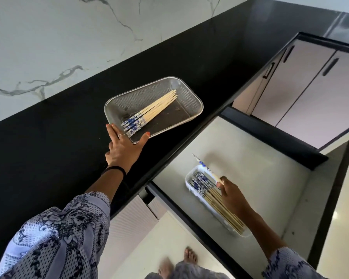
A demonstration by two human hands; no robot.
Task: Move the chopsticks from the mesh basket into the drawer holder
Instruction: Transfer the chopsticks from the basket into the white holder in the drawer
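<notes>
A metal mesh basket (191, 97) rests on the black countertop near its front edge. Several wooden chopsticks with blue-and-white patterned ends (149, 112) lie in it. My left hand (123, 147) grips the basket's near-left corner, thumb on the rim. In the open drawer a white holder (189, 183) is filled with several matching chopsticks (216, 200). My right hand (232, 196) hovers over the holder, pinching one chopstick (207, 168) whose patterned end points up and away.
The black countertop (54, 154) runs along a white marble wall. The open drawer (256, 158) has a pale grey floor and dark sides. Cabinet doors with dark handles (302, 85) stand at the upper right. My bare feet (189, 256) show on the floor below.
</notes>
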